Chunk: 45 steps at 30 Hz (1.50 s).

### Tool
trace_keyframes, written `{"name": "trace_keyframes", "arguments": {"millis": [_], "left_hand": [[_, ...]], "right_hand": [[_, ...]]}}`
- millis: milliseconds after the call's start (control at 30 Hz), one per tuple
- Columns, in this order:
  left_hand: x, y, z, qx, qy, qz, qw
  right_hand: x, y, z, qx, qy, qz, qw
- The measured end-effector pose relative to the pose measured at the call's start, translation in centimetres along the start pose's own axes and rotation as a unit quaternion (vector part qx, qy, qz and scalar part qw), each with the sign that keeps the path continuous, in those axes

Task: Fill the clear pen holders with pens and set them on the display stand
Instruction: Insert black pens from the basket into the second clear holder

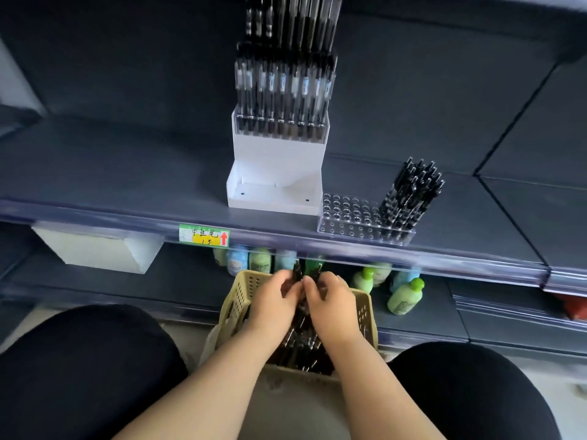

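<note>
A beige perforated basket (241, 293) full of black pens (301, 347) stands between my knees. Both hands are inside it: my left hand (273, 301) and my right hand (330, 301) together grip a bunch of black pens whose tips stick up between them. On the shelf above, a clear pen holder (349, 219) has black pens (413, 188) only at its right end; its left holes are bare. To its left stands the white display stand (276, 166), with filled rows of pens (282, 90) on its upper tiers and a bare bottom step.
The dark shelf (127, 173) carries a green and yellow price label (204, 235) on its front rail. Under it sit small green and blue bottles (405, 296) and a white box (98, 249). My dark-clothed knees flank the basket.
</note>
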State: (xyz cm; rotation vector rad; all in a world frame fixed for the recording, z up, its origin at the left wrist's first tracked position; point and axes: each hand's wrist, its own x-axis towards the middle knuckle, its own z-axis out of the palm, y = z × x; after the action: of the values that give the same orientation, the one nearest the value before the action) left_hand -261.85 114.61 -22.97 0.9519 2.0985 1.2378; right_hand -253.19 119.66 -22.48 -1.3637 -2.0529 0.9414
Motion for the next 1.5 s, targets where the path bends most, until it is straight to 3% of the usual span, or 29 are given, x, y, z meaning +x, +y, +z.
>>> {"name": "trace_keyframes", "arguments": {"millis": [200, 400, 767, 1033, 1500], "left_hand": [[1.0, 5.7, -0.9, -0.065, 0.050, 0.051, 0.995], [4.0, 11.8, -2.1, -0.083, 0.047, 0.132, 0.987], [11.2, 18.7, -1.1, -0.074, 0.018, 0.281, 0.957], [14.0, 18.7, 1.0, -0.061, -0.004, 0.294, 0.954], [14.2, 17.3, 1.7, -0.081, -0.025, 0.260, 0.962]], "right_hand": [[1.0, -3.5, -5.1, 0.101, 0.079, -0.042, 0.991], [4.6, -6.6, -11.8, 0.149, 0.140, -0.095, 0.974], [13.5, -8.8, -17.3, 0.054, 0.196, -0.151, 0.967], [16.1, -6.5, -16.7, -0.049, 0.202, -0.163, 0.964], [16.5, -5.7, -17.0, -0.065, 0.172, -0.125, 0.975]]}}
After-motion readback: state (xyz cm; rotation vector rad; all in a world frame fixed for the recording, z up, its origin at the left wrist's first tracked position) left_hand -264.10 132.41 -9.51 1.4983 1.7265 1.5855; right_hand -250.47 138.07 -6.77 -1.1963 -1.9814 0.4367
